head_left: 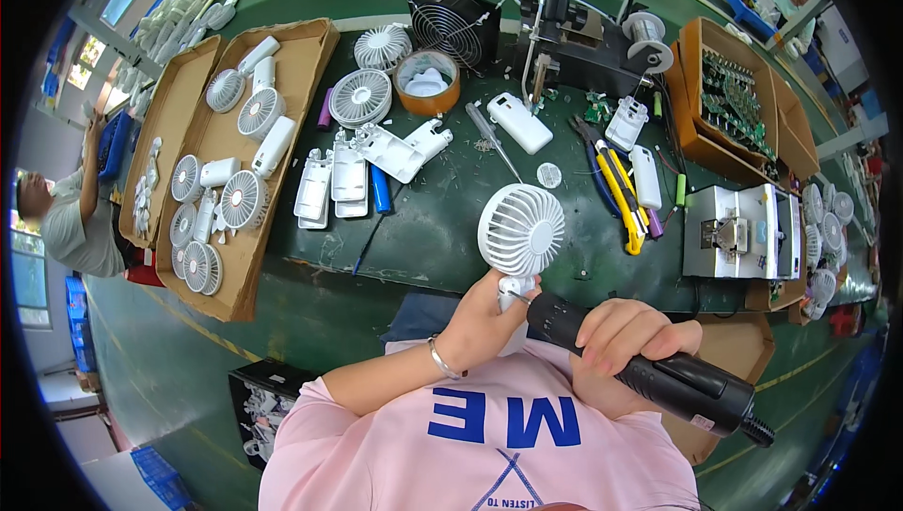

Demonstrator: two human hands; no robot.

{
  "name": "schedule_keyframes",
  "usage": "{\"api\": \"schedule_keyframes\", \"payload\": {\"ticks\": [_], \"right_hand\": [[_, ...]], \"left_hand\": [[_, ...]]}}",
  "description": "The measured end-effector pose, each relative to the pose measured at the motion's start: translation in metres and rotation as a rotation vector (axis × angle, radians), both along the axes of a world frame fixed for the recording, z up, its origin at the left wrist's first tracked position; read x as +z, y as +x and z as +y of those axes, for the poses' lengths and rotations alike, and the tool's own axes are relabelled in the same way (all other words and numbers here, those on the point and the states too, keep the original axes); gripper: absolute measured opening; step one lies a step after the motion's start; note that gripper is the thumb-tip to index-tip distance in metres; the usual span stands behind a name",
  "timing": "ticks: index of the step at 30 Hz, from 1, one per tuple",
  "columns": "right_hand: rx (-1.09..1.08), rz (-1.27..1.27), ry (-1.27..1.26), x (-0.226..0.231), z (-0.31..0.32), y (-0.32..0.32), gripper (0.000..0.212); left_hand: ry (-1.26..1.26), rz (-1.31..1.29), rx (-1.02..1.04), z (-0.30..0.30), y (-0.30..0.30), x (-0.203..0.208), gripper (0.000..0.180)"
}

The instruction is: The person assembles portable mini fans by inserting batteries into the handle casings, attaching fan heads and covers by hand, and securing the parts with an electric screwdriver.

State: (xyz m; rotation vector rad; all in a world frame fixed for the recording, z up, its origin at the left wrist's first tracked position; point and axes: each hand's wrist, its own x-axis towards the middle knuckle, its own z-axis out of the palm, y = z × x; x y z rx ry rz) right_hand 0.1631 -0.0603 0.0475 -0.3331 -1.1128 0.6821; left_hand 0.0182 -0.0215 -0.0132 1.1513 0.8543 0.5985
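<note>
My left hand (480, 327) is closed round the handle of a white handheld fan (523, 231), its round slatted head pointing up over the table's front edge. In my right hand (632, 346) is a black electric screwdriver (691, 387), gripped round its body and slanting up to the left. Its bit meets the neck of the fan just below the head, beside my left fingers; whether it sits in a screw is too small to tell. Beyond the fan lie a small round clear disc (548, 175) and a thin screwdriver (491, 139).
White housing shells (350, 177) lie left on the green table (428, 243). A cardboard tray (249, 271) holds several fans. Yellow-handled cutters (616, 193), a metal fixture box (738, 231) and a box of circuit boards (694, 87) are right. A soldering machine (583, 40) stands behind. Another person (80, 219) is far left.
</note>
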Motion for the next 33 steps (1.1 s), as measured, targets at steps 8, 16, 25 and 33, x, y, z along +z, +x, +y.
{"api": "schedule_keyframes", "payload": {"ticks": [8, 16, 25, 33], "right_hand": [[0.02, 0.051, 0.012, 0.003, -0.002, 0.001, 0.027], [-0.082, -0.042, 0.14, 0.004, 0.002, 0.011, 0.026], [-0.188, 0.016, 0.061, 0.0, -0.001, 0.002, 0.022], [-0.212, 0.059, 0.046, -0.003, 0.008, 0.004, 0.02]], "left_hand": [[-0.002, 0.02, -0.011, 0.001, 0.003, 0.002, 0.021], [-0.278, -0.144, 0.058, 0.013, 0.001, 0.016, 0.021], [-0.409, -0.342, 0.036, 0.013, -0.004, 0.019, 0.024], [-0.15, -0.17, -0.004, 0.012, 0.001, 0.01, 0.02]]}}
